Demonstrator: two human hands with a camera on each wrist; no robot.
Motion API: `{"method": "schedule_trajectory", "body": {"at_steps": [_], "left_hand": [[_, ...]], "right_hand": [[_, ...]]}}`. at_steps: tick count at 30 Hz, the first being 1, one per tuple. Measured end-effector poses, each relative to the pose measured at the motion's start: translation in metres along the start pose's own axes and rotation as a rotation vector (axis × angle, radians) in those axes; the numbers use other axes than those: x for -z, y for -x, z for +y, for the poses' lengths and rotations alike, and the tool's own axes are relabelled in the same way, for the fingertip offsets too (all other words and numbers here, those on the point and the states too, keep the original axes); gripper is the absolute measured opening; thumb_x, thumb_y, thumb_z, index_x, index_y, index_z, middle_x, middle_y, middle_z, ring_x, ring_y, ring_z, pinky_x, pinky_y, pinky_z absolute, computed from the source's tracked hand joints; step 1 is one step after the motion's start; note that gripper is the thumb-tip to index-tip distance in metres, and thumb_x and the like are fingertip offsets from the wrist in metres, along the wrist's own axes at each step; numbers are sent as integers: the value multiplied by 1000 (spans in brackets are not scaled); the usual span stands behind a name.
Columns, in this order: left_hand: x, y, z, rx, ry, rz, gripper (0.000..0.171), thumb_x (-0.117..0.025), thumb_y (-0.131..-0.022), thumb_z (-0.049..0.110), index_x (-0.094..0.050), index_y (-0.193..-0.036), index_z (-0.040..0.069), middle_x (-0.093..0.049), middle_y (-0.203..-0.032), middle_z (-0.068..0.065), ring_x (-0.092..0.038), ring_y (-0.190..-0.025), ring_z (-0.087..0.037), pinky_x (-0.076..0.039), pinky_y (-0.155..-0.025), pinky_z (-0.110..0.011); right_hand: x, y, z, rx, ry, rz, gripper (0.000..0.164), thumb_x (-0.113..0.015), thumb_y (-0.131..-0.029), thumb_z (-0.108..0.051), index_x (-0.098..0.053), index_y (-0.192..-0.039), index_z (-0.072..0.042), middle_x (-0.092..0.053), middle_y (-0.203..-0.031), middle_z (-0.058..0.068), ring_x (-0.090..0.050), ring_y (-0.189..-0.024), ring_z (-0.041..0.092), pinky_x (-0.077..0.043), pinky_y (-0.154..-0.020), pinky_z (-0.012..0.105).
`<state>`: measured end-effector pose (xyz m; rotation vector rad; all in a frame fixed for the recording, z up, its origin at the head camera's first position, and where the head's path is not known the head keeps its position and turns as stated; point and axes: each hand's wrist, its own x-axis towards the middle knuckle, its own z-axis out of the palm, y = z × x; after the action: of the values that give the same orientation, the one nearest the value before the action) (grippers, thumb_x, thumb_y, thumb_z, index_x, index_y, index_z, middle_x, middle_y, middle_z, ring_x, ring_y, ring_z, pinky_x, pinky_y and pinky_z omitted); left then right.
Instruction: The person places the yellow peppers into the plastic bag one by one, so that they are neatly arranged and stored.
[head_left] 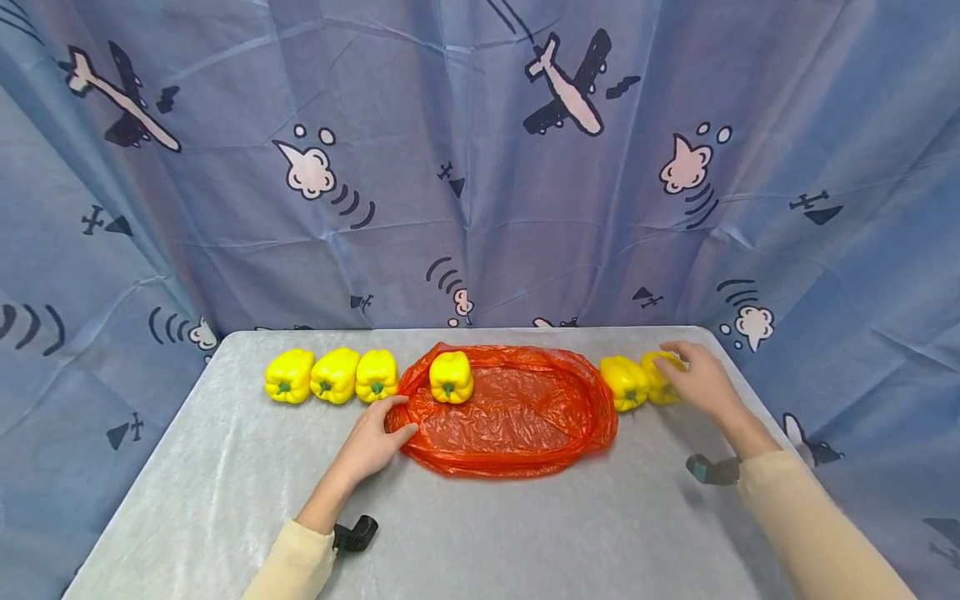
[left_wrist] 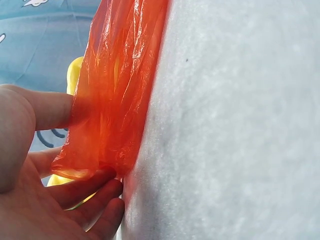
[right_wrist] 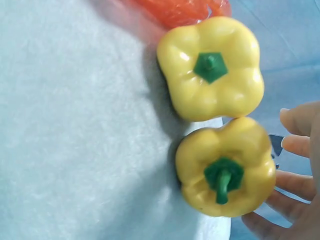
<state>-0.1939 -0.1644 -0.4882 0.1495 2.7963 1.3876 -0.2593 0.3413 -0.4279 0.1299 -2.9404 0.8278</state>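
A red plastic bag [head_left: 517, 421] lies spread with its mouth up, one yellow bell pepper [head_left: 451, 379] inside near its left end. At that end my left hand [head_left: 372, 442] holds the bag's rim; in the left wrist view the thumb goes behind the thin red film [left_wrist: 117, 95] and the fingers [left_wrist: 95, 197] curl at its lower corner. My right hand [head_left: 703, 385] hovers at the rightmost yellow bell pepper [right_wrist: 200, 155], fingers loosely spread beside it, with a gap showing in the right wrist view. Another pepper [right_wrist: 177, 55] sits against that one, close to the bag.
Three more yellow peppers [head_left: 335, 377] stand in a row left of the bag. Everything rests on a table with a pale grey cover [head_left: 487, 542]. A blue curtain [head_left: 465, 167] with airplane prints hangs behind and at both sides.
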Motion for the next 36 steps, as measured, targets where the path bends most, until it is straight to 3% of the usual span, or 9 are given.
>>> {"method": "schedule_trajectory", "body": {"at_steps": [17, 23, 36], "left_hand": [[-1, 0, 0, 5, -4, 4, 50, -73, -93, 19, -57, -139, 3, -53, -144, -21, -44, -137, -41, -33, -114, -58], [-2, 0, -3, -1, -11, 4, 50, -72, -94, 19, -57, -139, 4, -53, -145, -20, -44, -138, -40, -32, -114, -58], [-1, 0, -2, 1, -6, 1, 51, -72, -94, 20, -57, -139, 4, -52, -146, -21, -44, -138, -40, -32, -115, -58]], "right_hand": [[-5, 3, 21, -8, -54, -68, 64, -55, -104, -39, -45, -145, 9, -45, -145, 34, -41, -132, 53, -35, -106, 68], [-6, 7, 25, -64, -95, -97, 71, -54, -103, -47, -41, -149, 6, -40, -151, 32, -38, -135, 54, -35, -107, 69], [-3, 9, 25, -130, -85, -50, 74, -52, -102, -52, -42, -148, 5, -41, -149, 34, -40, -131, 53, -36, -105, 70]]}}
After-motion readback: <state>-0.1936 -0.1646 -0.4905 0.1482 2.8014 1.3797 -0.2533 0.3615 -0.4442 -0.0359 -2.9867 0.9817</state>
